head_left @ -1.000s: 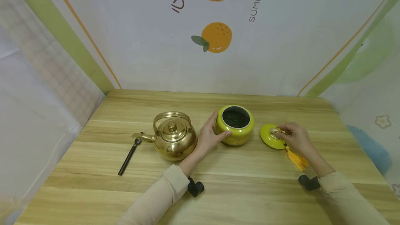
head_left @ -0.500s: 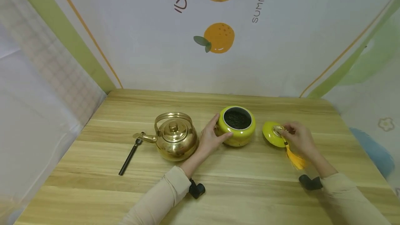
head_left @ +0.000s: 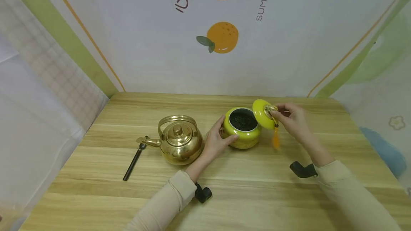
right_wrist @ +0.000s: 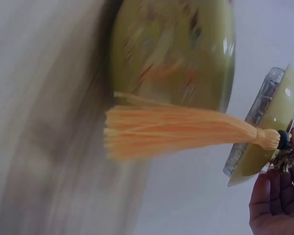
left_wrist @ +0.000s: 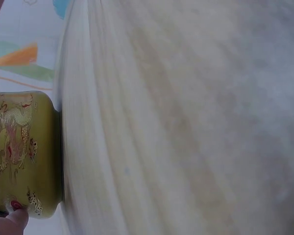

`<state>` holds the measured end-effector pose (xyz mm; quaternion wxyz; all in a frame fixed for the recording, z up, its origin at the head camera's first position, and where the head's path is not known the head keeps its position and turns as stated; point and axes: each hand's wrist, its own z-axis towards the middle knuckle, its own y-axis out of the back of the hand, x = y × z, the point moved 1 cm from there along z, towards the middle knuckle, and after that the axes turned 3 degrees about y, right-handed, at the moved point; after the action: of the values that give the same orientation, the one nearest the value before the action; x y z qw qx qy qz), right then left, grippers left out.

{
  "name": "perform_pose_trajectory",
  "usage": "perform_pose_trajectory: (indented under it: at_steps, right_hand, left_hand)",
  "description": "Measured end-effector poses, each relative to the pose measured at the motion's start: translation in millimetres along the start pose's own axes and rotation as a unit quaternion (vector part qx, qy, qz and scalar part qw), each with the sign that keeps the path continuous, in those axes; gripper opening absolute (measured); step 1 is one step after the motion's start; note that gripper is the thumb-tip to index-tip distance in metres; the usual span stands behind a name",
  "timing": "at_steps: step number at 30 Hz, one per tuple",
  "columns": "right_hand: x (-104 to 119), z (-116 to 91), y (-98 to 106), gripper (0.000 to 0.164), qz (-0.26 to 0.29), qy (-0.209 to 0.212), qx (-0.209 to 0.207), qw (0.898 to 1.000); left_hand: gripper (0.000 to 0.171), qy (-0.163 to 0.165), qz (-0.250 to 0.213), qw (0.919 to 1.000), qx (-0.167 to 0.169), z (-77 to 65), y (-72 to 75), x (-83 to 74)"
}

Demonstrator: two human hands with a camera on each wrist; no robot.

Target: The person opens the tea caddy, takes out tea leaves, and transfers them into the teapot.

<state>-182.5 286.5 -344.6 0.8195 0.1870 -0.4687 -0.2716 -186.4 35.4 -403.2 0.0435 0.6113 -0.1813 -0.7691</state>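
Observation:
A round yellow jar (head_left: 243, 140) with a dragon pattern stands uncovered on the table, dark leaf-like matter (head_left: 243, 120) inside it. My left hand (head_left: 217, 138) holds the jar's left side, thumb at the front and fingers round the back. Up beside the jar's right rim, my right hand (head_left: 293, 118) pinches the gold knob (head_left: 270, 110) of the yellow lid (head_left: 261, 114). The lid is tilted, and its orange tassel (head_left: 275, 139) hangs down. In the right wrist view a clear ring (right_wrist: 264, 98) shows under the lid (right_wrist: 272, 122).
A brass kettle (head_left: 181, 142) with a raised handle stands left of the jar, its spout pointing left. A dark-handled tool (head_left: 133, 163) lies near the spout, its far end partly behind it. Black wrist mounts (head_left: 203, 193) sit at both sleeves. A printed cloth (head_left: 160, 56) backs the wooden table (head_left: 244, 202).
My right hand has lifted the lid off the table and carried it left and up to the jar's rim, tassel swinging below. My left hand stays on the jar.

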Motion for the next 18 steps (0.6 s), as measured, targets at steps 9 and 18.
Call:
perform_pose_trajectory:
  at_steps: [9,18]
  right_hand:
    - [21,20,-34,0.015,0.035,0.060,0.034,0.997]
    - [31,25,-48,0.015,-0.015,0.038,0.071,0.997]
  left_hand:
    - [0.079,0.005,-0.014,0.9999,0.006,0.6,-0.1,-0.4]
    - [0.080,0.017,-0.012,0.9997,0.007,0.0,0.8,0.4]
